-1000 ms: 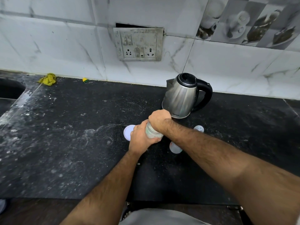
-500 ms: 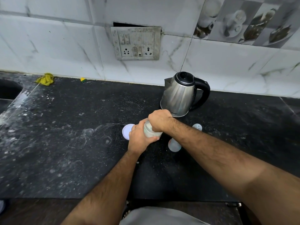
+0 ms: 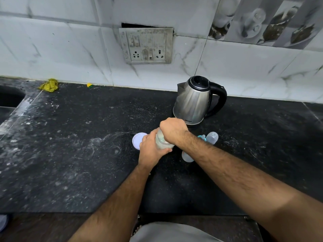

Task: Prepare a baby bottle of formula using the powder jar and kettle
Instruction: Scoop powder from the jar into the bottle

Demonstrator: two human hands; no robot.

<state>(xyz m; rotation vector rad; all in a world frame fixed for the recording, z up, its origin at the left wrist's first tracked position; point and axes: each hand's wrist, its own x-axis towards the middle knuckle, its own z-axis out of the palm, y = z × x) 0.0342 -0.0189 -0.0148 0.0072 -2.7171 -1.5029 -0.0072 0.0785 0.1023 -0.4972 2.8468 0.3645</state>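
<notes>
A clear glass powder jar (image 3: 161, 143) stands on the black counter (image 3: 78, 154) in front of the kettle. My left hand (image 3: 151, 151) grips the jar's side from the left. My right hand (image 3: 173, 130) sits on top of the jar with its fingers curled over the mouth, and whatever is under them is hidden. A white round lid (image 3: 136, 140) lies flat just left of the jar. The steel kettle (image 3: 193, 102) with a black handle stands behind. A clear baby bottle (image 3: 187, 157) lies on its side under my right forearm, with a teal ring (image 3: 201, 137) and a clear cap (image 3: 212, 137).
A sink (image 3: 8, 98) is cut into the counter at the far left. A yellow cloth (image 3: 49, 85) and a small yellow-green scrap (image 3: 90, 85) lie by the tiled wall. A socket panel (image 3: 146, 45) hangs above the counter. The counter's front edge runs near my body.
Both hands stay on the jar in the same grip. Only the view has shifted slightly.
</notes>
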